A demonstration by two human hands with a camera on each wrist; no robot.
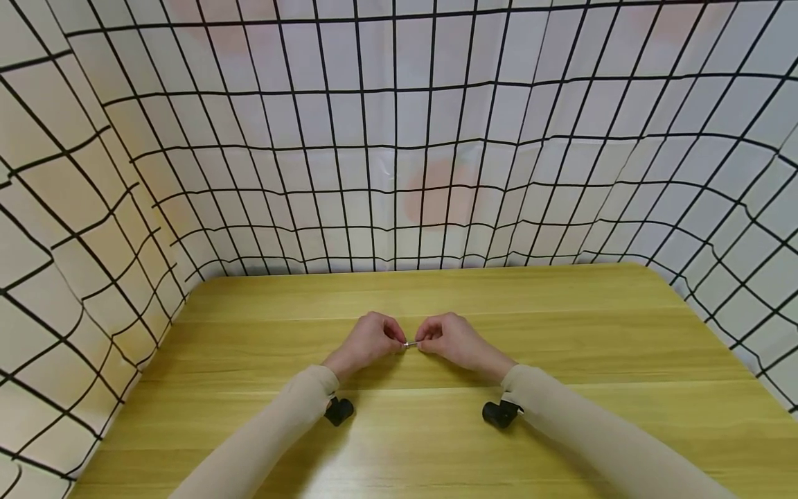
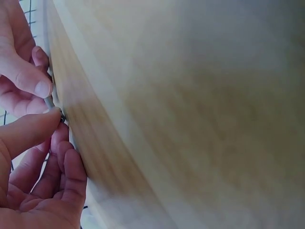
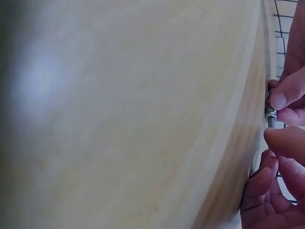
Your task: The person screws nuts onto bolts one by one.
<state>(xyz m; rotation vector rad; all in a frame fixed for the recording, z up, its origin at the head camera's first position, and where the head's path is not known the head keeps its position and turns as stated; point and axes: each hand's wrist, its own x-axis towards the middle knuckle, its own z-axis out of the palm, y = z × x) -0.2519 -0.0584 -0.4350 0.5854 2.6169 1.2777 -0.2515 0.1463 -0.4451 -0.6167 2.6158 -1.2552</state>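
Between my two hands, a small silvery bolt (image 1: 411,344) is held roughly level, low over the wooden table. My left hand (image 1: 372,337) pinches its wider end between thumb and fingertips. The thumb and fingers of my right hand (image 1: 455,339) pinch the opposite end. In the right wrist view, the threaded shank (image 3: 271,122) shows between the hands, with a wider nut-like collar (image 3: 270,113) by the left fingertips. Fingers cover both ends, so I cannot tell whether that collar is a nut or the head. In the left wrist view, the bolt is mostly hidden behind the thumbs.
The wood-grain table (image 1: 411,443) spreads out under both forearms. A white sheet with a black grid (image 1: 411,159) stands behind it and along both sides. Small black wrist cameras sit at the left cuff (image 1: 339,411) and the right cuff (image 1: 500,414).
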